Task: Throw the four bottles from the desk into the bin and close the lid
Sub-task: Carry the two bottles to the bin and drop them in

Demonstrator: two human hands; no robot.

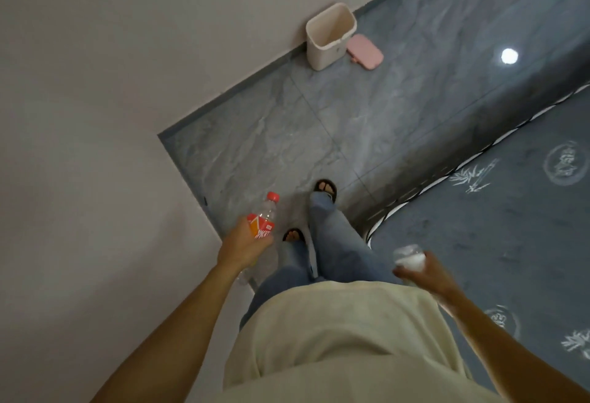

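My left hand (pixel 242 246) grips a clear plastic bottle (pixel 265 216) with a red cap and an orange-red label, its cap pointing away from me. My right hand (pixel 427 271) holds a second clear bottle (pixel 410 257) with a white label, partly hidden by my fingers. A cream bin (pixel 330 37) stands open on the floor against the wall, far ahead of both hands. Its pink lid (pixel 365 51) lies flat on the floor, touching the bin's right side.
A white wall corner (pixel 178 163) juts out on my left. A bed with a blue patterned cover (pixel 510 211) runs along the right. Grey tiled floor (pixel 319 121) stretches between them to the bin. My feet in sandals (pixel 325 188) are below.
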